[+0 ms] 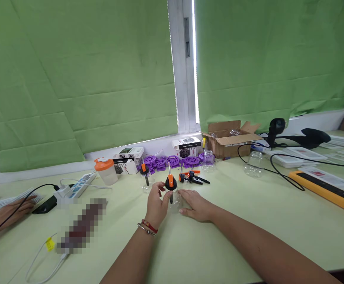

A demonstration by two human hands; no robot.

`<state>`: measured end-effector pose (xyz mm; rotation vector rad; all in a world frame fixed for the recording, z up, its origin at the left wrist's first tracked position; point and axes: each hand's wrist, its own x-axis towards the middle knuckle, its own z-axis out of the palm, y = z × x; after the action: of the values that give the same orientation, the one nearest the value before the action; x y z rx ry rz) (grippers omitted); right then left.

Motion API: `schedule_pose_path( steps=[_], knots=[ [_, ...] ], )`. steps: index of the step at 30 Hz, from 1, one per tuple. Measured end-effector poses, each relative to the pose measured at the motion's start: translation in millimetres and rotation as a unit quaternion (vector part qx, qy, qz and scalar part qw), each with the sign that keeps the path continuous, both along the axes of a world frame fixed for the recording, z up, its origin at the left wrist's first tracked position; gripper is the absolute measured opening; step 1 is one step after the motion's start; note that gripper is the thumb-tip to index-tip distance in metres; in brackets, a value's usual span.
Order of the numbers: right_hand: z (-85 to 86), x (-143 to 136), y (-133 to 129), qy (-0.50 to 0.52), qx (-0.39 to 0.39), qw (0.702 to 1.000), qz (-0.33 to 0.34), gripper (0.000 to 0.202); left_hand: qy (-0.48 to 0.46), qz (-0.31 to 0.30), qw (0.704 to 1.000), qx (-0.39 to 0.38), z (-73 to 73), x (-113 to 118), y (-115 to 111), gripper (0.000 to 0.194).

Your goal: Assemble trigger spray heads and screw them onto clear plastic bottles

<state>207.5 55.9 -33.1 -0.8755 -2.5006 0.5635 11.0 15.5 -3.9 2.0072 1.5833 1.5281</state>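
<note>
A clear jar (175,205) stands upright on the table in front of me. Its black top (171,183) carries an orange part and a thin metal rod that sticks up, and a black handle-like piece hangs inside. My left hand (158,202) grips the jar from the left, with fingers curled by the top. From the right, my right hand (197,205) holds the jar's side between fingers and thumb. A similar clear jar with a black and orange top (144,170) stands just behind my left hand. Several loose black and orange parts (192,176) lie behind the jar.
Purple plastic pieces (172,161) line the back, with small boxes (186,148) and a cardboard box (230,144). Clear jars (253,163) stand right of them. An orange-lidded cup (105,171), power strip (83,185) and another person's hand (22,209) are left. A yellow-black bar (328,193) lies right.
</note>
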Motion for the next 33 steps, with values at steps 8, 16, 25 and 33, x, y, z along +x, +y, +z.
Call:
schedule_pose_path(
  steps=[8, 16, 25, 33],
  knots=[
    [2.0, -4, -1, -0.063, 0.007, 0.998, -0.024, 0.076, 0.104, -0.004, 0.987, -0.125, -4.9, 4, -1, 0.044],
    [2.3, -4, -1, -0.096, 0.005, 0.995, -0.033, 0.079, 0.098, 0.055, 0.983, -0.145, -15.0, -5, 12, 0.04],
    [0.5, -3, 0, -0.095, 0.02, 0.995, -0.014, 0.071, 0.114, 0.121, 0.971, -0.172, -22.7, -12, 34, 0.044],
    [0.3, -3, 1, -0.089, 0.011, 0.996, -0.01, 0.067, 0.214, 0.169, 0.959, -0.076, -19.7, -5, 31, 0.025]
  ],
)
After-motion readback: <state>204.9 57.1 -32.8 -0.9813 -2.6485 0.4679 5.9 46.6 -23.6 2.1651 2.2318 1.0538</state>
